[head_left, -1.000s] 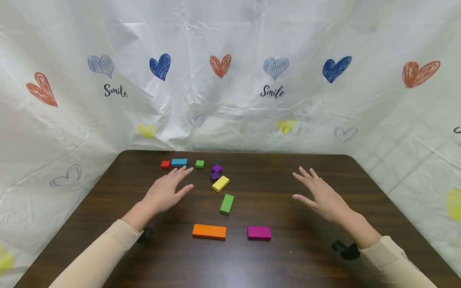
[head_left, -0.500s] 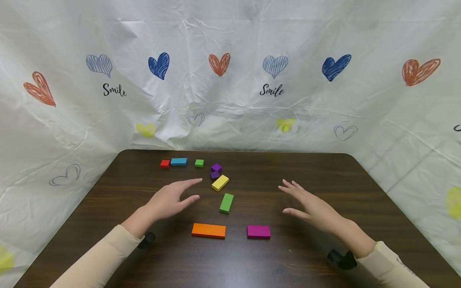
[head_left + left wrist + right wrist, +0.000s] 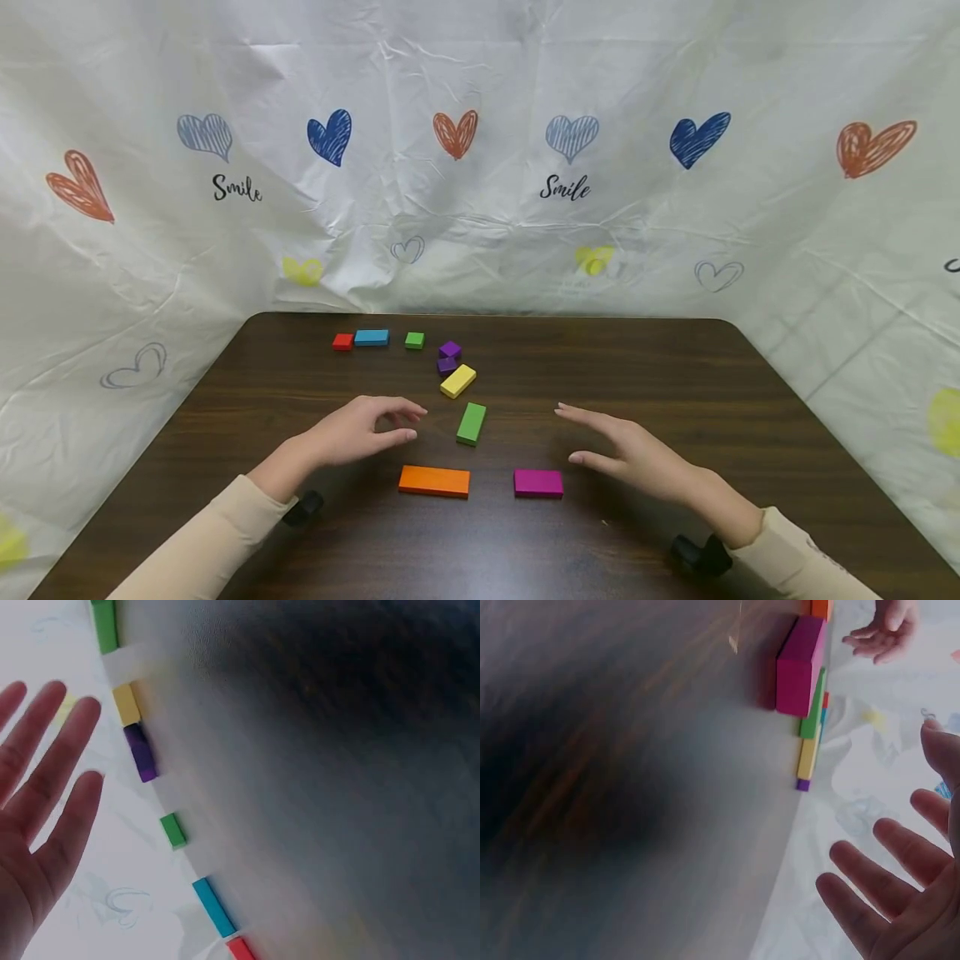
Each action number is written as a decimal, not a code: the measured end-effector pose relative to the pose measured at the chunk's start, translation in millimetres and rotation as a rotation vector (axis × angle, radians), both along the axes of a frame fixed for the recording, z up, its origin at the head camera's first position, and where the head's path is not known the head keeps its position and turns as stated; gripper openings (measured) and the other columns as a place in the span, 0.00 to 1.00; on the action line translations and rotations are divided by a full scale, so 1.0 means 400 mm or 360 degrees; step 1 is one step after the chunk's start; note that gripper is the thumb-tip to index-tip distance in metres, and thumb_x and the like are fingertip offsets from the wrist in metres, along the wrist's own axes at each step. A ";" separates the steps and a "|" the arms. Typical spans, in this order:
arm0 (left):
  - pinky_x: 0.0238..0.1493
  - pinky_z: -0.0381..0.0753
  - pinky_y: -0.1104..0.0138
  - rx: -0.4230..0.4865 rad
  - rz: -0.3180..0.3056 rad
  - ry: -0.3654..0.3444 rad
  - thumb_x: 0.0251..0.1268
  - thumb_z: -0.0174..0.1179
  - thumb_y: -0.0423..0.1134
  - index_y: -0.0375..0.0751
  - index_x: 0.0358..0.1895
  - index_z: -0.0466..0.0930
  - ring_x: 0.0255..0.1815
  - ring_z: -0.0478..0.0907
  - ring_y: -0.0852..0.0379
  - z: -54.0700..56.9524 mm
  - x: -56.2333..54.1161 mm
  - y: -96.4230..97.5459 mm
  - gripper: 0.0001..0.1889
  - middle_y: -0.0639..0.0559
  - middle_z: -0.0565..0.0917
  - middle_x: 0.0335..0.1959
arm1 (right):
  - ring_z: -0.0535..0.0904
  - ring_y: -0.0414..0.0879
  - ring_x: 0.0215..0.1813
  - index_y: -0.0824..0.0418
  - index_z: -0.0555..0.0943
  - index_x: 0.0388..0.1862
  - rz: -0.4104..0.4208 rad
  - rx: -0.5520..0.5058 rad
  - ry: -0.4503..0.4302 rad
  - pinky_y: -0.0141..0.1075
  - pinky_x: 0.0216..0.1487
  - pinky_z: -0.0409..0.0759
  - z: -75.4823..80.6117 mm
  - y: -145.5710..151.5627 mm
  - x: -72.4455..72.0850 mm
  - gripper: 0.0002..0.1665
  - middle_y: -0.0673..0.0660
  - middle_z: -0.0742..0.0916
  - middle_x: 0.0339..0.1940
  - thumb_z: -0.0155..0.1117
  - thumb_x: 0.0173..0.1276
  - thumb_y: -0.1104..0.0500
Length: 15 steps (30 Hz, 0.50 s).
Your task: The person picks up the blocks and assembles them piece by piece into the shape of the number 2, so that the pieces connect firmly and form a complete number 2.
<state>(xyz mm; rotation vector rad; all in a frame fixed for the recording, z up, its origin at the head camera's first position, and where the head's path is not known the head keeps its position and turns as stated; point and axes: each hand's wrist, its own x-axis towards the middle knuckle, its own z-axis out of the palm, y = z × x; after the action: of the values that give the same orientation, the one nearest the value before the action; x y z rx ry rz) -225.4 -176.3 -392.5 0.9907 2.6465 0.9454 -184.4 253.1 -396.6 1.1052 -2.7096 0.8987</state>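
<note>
My left hand [image 3: 352, 431] hovers over the table with relaxed fingers, just behind and left of the orange block [image 3: 434, 482]. It holds nothing. To the right, my right hand [image 3: 637, 457] is held above the table, fingers extended and empty, nearest to the magenta block [image 3: 537, 483]. Between the two hands lies a long green block [image 3: 471, 424]. A yellow block [image 3: 458, 381] lies beyond it, close to two small purple blocks [image 3: 447, 366]. In the left wrist view the fingers [image 3: 64, 746] are spread, and the right wrist view shows spread fingers [image 3: 885, 877] too.
Along the far left part of the dark wooden table [image 3: 637, 358] lie a red block [image 3: 342, 342], a blue block [image 3: 371, 337] and a small green block [image 3: 414, 340]. A white curtain [image 3: 495, 200] printed with hearts surrounds the table's back and sides.
Both hands have moved nearer to the person; the right hand has also shifted left, toward the magenta block, and the left slightly right. The blocks have stayed where they were.
</note>
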 end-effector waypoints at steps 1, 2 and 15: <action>0.50 0.81 0.56 0.0016 -0.0010 -0.0032 0.75 0.62 0.52 0.44 0.64 0.81 0.51 0.80 0.58 -0.001 0.001 -0.002 0.22 0.54 0.86 0.54 | 0.76 0.54 0.69 0.53 0.70 0.77 0.0010 -0.0011 -0.0024 0.44 0.65 0.75 -0.001 -0.003 0.001 0.35 0.53 0.77 0.73 0.68 0.74 0.51; 0.50 0.81 0.57 0.0034 -0.0022 -0.0068 0.75 0.62 0.51 0.44 0.64 0.81 0.51 0.80 0.58 -0.002 0.001 -0.003 0.22 0.54 0.86 0.54 | 0.78 0.54 0.67 0.53 0.71 0.76 0.0019 -0.0030 -0.0059 0.45 0.63 0.77 -0.002 -0.005 0.001 0.34 0.54 0.78 0.72 0.68 0.74 0.51; 0.51 0.80 0.63 0.0073 -0.0178 -0.0291 0.72 0.65 0.46 0.41 0.60 0.83 0.45 0.80 0.59 -0.007 0.007 -0.004 0.19 0.58 0.84 0.43 | 0.82 0.42 0.44 0.64 0.74 0.70 0.0267 -0.0221 -0.0388 0.37 0.45 0.82 -0.026 -0.039 0.003 0.29 0.56 0.84 0.49 0.69 0.74 0.56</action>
<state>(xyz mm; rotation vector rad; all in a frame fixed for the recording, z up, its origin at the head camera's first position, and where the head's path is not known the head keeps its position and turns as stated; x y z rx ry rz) -222.8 -178.0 -395.3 0.9990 2.4050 1.0229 -183.1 237.6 -406.9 1.2853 -2.7159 1.3058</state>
